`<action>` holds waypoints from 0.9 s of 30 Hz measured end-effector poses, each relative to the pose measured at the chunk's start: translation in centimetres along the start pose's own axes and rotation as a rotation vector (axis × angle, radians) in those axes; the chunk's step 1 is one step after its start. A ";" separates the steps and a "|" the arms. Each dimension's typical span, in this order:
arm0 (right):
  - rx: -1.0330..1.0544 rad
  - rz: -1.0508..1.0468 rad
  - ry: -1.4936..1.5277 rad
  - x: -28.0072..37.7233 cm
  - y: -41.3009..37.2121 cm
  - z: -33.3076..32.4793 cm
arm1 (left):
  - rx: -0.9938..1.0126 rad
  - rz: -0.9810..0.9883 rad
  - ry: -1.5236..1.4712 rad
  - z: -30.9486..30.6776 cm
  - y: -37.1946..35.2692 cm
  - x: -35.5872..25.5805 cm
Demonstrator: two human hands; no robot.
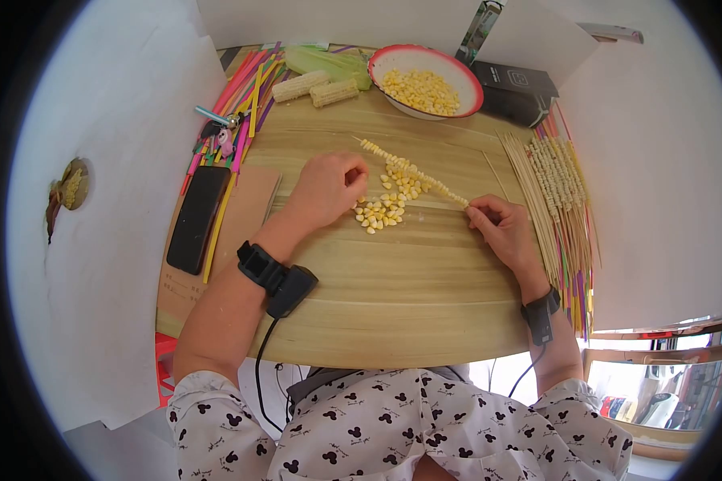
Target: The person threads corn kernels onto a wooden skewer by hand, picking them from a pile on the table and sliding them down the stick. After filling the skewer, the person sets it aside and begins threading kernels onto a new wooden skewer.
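My right hand (505, 231) pinches the near end of a thin skewer threaded with corn kernels (413, 170). The skewer slants up and left over the table, its bare tip pointing away from me. Below it lies a loose pile of yellow-white corn kernels (379, 215). At the left edge of that pile my left hand (331, 188) has its fingers curled together; whatever they hold, if anything, is hidden. Both wrists wear black straps, each with a cabled box.
At the back stands a red-rimmed bowl (383, 58) of kernels, with stripped cobs (334, 92) and a husk (329, 64) to its left. Bare skewers (529, 204) and filled skewers (557, 180) lie right. A phone (197, 220) and colourful strips (257, 100) line the left side.
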State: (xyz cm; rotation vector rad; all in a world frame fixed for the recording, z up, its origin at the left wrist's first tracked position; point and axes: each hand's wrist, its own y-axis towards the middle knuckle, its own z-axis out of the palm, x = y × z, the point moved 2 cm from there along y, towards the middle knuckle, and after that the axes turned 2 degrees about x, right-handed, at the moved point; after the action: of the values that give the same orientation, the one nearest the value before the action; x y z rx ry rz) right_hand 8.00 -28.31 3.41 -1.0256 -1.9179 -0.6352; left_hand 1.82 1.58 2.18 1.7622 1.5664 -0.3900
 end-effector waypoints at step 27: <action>-0.004 -0.012 -0.015 0.2 0.0 -0.1 | -0.175 -0.270 -0.413 -1.1 0.7 3.2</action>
State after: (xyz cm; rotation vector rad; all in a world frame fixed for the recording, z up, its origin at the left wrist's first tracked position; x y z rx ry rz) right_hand 7.92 -28.30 3.65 -1.0245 -1.9378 -0.6398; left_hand 2.92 4.71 1.09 1.2437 1.4839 -0.6785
